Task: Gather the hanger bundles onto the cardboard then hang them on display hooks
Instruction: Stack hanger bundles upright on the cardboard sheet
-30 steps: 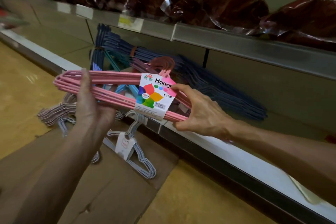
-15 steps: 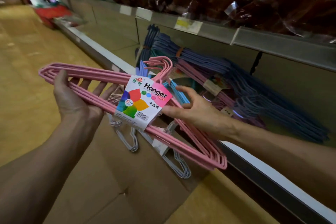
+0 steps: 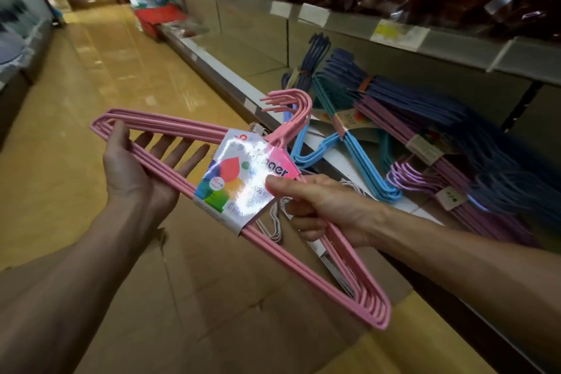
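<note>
Pink hanger bundle (image 3: 170,158), left hand (image 3: 142,170) flat beneath, right hand (image 3: 321,209) gripping

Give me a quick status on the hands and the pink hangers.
Left hand open, flat under pink hanger bundle. Right hand grips it beside the label. Held above cardboard. Nothing in the way.

A shop: stocked shelf (image 3: 425,48) with price labels (image 3: 397,35) along an aisle.
</note>
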